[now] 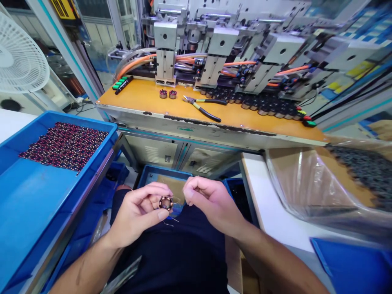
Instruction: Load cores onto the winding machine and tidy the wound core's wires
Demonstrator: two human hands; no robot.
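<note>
A small ring-shaped motor stator [165,203] with copper windings is pinched between the thumb and fingers of my left hand [143,208]. Thin wire ends stick out from its lower and right side. Just right of it, apart from the stator, my right hand [211,200] is closed with the fingers curled against the thumb. Whatever those fingers may hold is hidden. Both hands are above my lap.
A blue tray [18,196] at left holds many small wound parts. On the orange bench [137,100] lie cutting pliers [203,107], two stators [168,94] and rows of dark parts [260,102] below the machine [211,53]. A plastic-lined box [294,175] stands right; a fan [21,53] left.
</note>
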